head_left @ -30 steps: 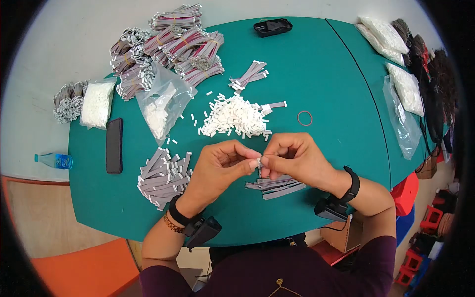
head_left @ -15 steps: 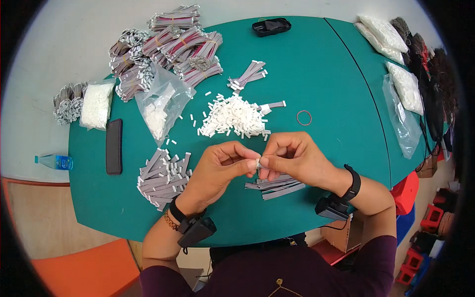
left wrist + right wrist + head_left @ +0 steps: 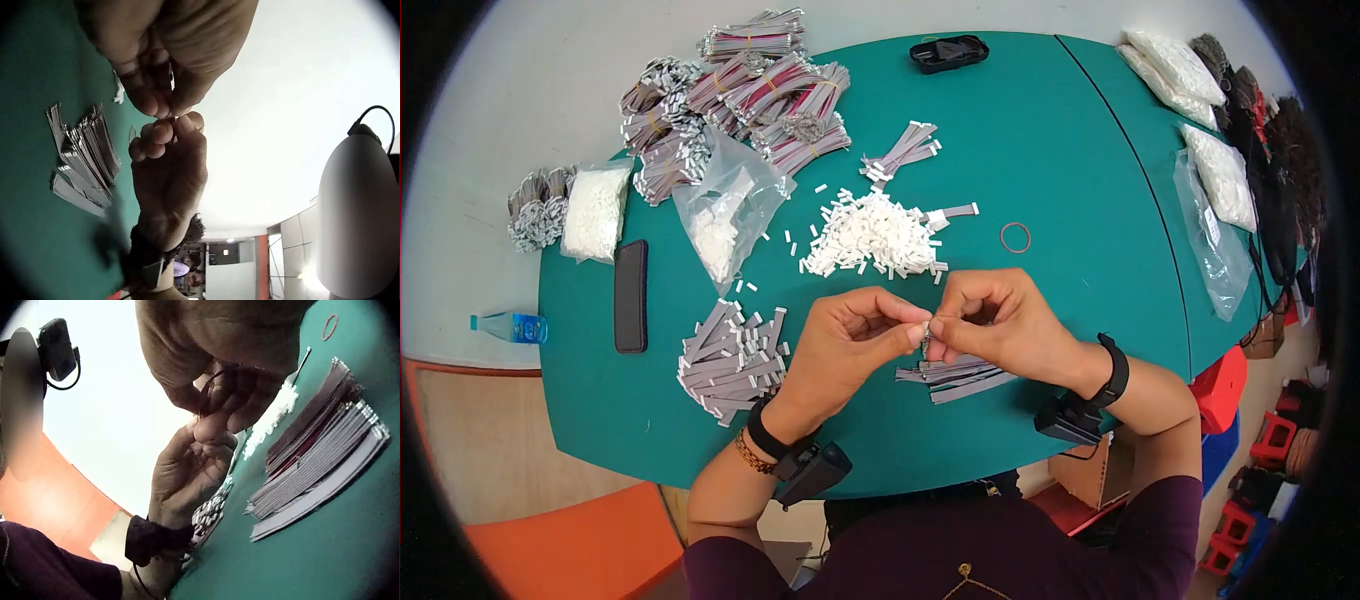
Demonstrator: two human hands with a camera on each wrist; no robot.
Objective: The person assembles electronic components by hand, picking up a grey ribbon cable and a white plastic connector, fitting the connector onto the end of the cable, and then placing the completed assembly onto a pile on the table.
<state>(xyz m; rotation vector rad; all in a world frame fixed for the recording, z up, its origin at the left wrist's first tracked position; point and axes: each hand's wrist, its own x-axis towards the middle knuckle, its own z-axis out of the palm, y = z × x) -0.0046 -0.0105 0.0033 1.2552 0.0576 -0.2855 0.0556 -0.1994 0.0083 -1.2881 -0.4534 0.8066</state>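
Observation:
Above the green table, the left hand and right hand meet at the fingertips. Between them they pinch a small whitish piece, mostly hidden by the fingers. A thin grey cable curves inside the right hand in the right wrist view, running to the pinched spot. Just below the hands lies a row of grey flat cables. Beyond them is a heap of small white connectors; left of the left hand is a pile of white-ended cables.
Bundled cables and an opened plastic bag lie at the back left, near a dark phone-like object. A red rubber band is right of the heap. A black case sits far back; full bags line the right.
The left hand and its wrist have turned slightly, and the whitish piece shows less between the fingertips than half a second ago. Both hands stay in nearly the same place.

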